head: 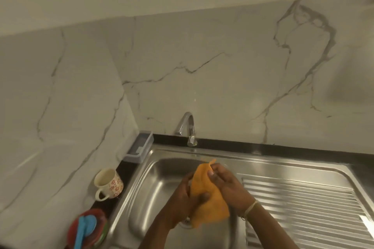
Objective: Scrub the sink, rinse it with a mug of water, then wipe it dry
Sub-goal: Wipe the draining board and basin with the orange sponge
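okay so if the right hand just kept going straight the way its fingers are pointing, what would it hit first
The right hand points up-left, toward the back of the sink. Already gripping the orange cloth, it would probably next meet the basin's back wall below the tap, though depth is unclear.

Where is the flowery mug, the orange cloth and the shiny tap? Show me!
Flowery mug (109, 184), head view: on its patterned side wall.
Orange cloth (204, 186), head view: on its middle, between the two hands.
Shiny tap (187, 120), head view: on the curved top of the spout.
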`<action>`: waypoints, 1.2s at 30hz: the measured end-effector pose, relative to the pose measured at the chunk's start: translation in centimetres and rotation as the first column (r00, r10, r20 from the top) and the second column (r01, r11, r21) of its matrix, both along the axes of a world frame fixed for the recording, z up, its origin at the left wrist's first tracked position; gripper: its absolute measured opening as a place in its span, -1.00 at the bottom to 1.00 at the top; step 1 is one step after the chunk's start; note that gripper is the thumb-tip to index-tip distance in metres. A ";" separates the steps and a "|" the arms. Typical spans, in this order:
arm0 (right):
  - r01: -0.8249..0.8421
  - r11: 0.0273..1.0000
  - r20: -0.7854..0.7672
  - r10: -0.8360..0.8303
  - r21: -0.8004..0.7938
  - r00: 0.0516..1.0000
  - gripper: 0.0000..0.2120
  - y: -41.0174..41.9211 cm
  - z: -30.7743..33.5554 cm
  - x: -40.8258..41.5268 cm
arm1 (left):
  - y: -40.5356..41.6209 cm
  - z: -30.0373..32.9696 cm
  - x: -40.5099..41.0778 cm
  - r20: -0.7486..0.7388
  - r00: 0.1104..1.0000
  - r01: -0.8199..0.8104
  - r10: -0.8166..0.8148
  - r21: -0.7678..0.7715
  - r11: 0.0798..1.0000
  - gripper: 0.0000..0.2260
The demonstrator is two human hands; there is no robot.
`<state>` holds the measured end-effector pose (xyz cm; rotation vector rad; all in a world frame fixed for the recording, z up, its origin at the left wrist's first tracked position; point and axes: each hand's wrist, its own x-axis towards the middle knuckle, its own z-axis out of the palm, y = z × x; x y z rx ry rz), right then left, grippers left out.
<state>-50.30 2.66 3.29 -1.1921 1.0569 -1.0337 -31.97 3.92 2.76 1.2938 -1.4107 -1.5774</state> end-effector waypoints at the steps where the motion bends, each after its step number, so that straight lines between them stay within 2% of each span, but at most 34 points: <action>1: 0.000 1.000 -0.003 0.000 0.000 1.000 -0.73 -0.1 0.2 0.0 | 0.0 0.4 0.0 -0.004 1.000 -0.005 0.005 -0.014 1.000 -0.26; 3: -0.021 0.999 -0.005 0.021 0.039 1.000 -0.67 -0.3 0.5 -0.1 | 0.1 1.1 -0.1 0.018 1.000 0.001 -0.001 -0.045 0.999 -0.33; 6: -0.085 0.985 0.103 0.070 0.150 0.992 -0.64 -0.6 0.8 -0.2 | 0.2 1.4 0.3 0.047 0.999 -0.013 0.018 -0.114 0.993 -0.35; 8: -0.099 0.984 0.145 0.078 0.150 0.986 -0.66 -0.7 0.9 -0.6 | 0.2 1.3 0.7 0.041 0.999 -0.021 0.027 -0.126 0.992 -0.43; 11: -0.036 0.995 0.112 0.025 0.092 0.993 -0.70 -0.8 0.4 -0.9 | 0.4 1.3 1.1 -0.001 0.999 -0.047 0.047 -0.104 0.993 -0.54; 15: 0.024 1.000 0.055 -0.024 -0.001 0.998 -0.62 -0.8 0.2 0.1 | 0.2 1.0 0.9 -0.069 0.989 -0.133 0.134 0.015 0.991 -0.66; 17: 0.024 0.999 0.030 -0.024 -0.025 0.999 -0.69 -0.8 0.2 0.4 | 0.1 1.1 0.7 -0.075 0.979 -0.187 0.189 0.042 0.982 -0.69; 20: -0.021 0.999 -0.025 0.021 -0.031 0.999 -0.72 -1.3 0.2 0.5 | -0.2 1.0 0.9 -0.076 0.965 -0.249 0.250 0.028 0.968 -0.57; 23: 0.000 0.999 -0.089 -0.003 -0.038 0.996 -0.71 -2.1 0.1 1.3 | -0.6 0.9 1.3 -0.087 0.955 -0.285 0.283 -0.013 0.958 -0.72; 26: -0.015 0.999 -0.021 0.015 0.030 1.000 -0.72 -2.6 -0.4 2.4 | -1.2 0.9 2.1 -0.101 0.944 -0.318 0.314 -0.026 0.948 -0.83; 30: -0.091 0.993 0.164 0.078 0.069 0.983 -0.57 -2.7 -0.8 3.9 | -2.2 0.3 3.7 -0.052 0.950 -0.307 0.306 0.001 0.952 -0.60; 31: -0.079 0.996 0.143 0.072 0.047 0.987 -0.51 -2.9 -1.1 4.4 | -2.6 0.0 4.2 -0.036 0.952 -0.303 0.303 0.006 0.953 -0.59; 33: -0.025 1.000 -0.007 0.025 -0.010 1.000 -0.38 -3.6 -2.1 5.1 | -3.3 -0.4 5.1 0.014 0.953 -0.303 0.303 0.024 0.953 -0.66; 34: 0.002 1.000 -0.085 -0.005 -0.029 0.996 -0.36 -4.0 -2.8 5.7 | -3.8 -0.7 5.7 0.050 0.954 -0.299 0.297 0.055 0.953 -0.68; 36: 0.050 0.999 -0.194 -0.048 0.006 0.980 -0.44 -4.7 -4.4 7.1 | -4.4 -1.4 6.8 0.124 0.951 -0.298 0.283 0.130 0.946 -0.63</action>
